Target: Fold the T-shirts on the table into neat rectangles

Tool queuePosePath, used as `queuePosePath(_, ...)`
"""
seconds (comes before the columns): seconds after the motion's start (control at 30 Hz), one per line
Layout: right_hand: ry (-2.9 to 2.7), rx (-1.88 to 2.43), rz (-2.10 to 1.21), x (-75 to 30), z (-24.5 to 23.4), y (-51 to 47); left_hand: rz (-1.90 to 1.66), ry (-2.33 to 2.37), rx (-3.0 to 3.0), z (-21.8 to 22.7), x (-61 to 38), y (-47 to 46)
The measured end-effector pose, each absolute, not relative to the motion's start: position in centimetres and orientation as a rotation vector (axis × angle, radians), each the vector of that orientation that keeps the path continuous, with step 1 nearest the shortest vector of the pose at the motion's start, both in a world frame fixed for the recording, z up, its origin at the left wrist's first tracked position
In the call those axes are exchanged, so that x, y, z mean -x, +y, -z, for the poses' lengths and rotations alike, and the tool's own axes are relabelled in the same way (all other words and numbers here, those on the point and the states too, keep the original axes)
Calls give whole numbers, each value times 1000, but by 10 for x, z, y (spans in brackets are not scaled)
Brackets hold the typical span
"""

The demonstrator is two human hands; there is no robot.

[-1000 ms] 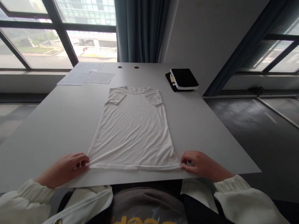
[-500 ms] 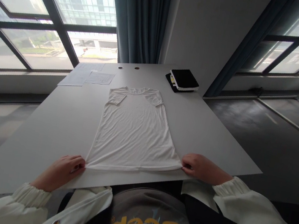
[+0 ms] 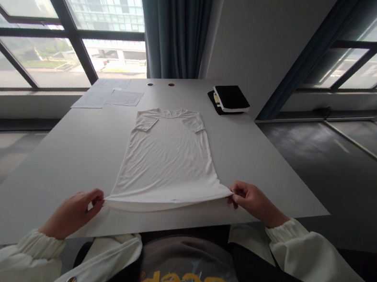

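Observation:
A white short-sleeved T-shirt is spread over the table, its collar at the far side and its hem toward me. Both sleeves are folded inward over the body. My left hand pinches the left corner of the hem. At the opposite corner, my right hand has the hem between thumb and fingers. The hem is stretched between them and appears raised off the tabletop, while the upper part of the shirt lies flat with fine wrinkles.
The pale table has sheets of paper at its far left. A black-covered book or binder lies at the far right. Two cable holes are near the back edge. A blue curtain and windows stand behind.
Both hands have raised the hem corners and moved slightly away from me, the right one more. The near edge of the shirt has come up with them.

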State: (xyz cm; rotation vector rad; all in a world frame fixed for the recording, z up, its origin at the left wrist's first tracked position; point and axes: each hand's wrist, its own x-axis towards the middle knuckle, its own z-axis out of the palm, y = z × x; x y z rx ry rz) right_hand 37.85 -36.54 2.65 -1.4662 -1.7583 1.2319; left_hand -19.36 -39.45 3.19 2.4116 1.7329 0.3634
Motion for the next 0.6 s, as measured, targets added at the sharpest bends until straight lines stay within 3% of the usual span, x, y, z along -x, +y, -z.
queuePosePath(0.13,-1515,1432,-1332,-376,-26,-361,-448,1794,-2374,-31,192,-393)
queuePosePath(0.4,-1334,1453,-1195,-366,-25,-359,-445,1840,-2297,-35,192,-390)
queuePosePath(0.6,-1106,1397,-1555,-358,-36,-349,-235,1925,-2168,-31,188,-379)
